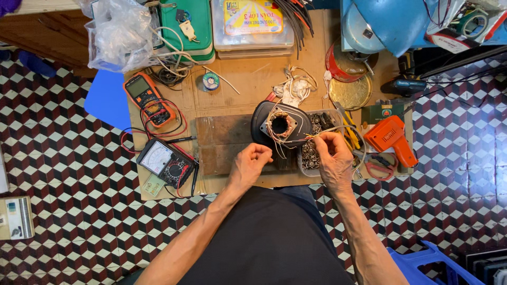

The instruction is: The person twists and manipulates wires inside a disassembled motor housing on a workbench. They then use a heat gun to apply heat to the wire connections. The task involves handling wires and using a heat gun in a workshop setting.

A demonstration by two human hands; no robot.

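Low cardboard-covered bench (237,84) over checkered floor; motor housing (280,125) at centre on wood block (222,138). Right hand (332,158) pinching thin wire (309,138); left hand (251,162) curled shut, contents unclear. Risk: hard tug snapping wire, tipping screw tray (311,153).
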